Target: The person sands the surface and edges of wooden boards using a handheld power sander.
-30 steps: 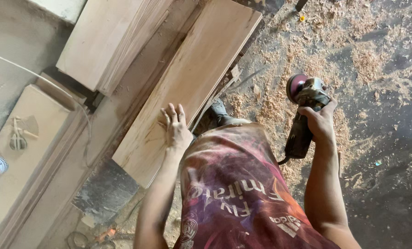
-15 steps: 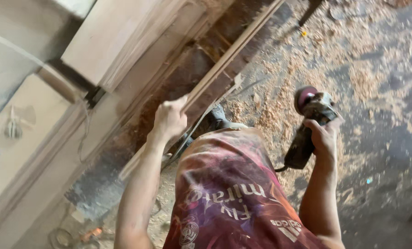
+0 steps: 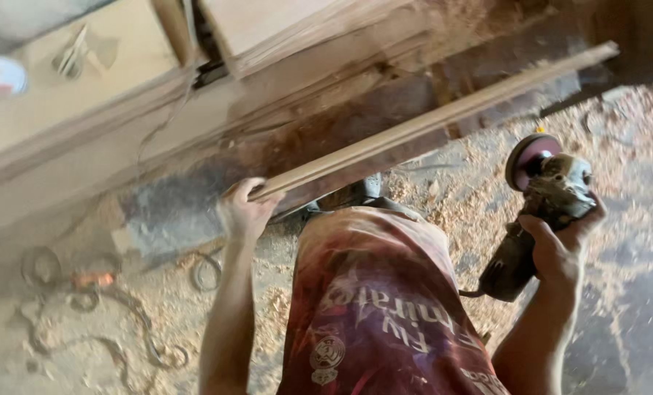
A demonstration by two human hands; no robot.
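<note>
Sawdust floor (image 3: pixel 633 219); left fingers (image 3: pixel 240 192) clasp board (image 3: pixel 429 121); right hand (image 3: pixel 560 245) grips grinder (image 3: pixel 538 197).

Sleeveless shirt (image 3: pixel 374 307) in mottled maroon, purple and orange, pale lettering and a round crest printed across it, both arms bare from the shoulder, left hand (image 3: pixel 244 212) and right hand (image 3: pixel 560 249) ungloved, no watch or rings visible

Left of the lifted board (image 3: pixel 429 121), stacked wooden panels (image 3: pixel 122 110) block the way; right of it, the sawdust-strewn floor (image 3: pixel 633 219) lies open.
</note>
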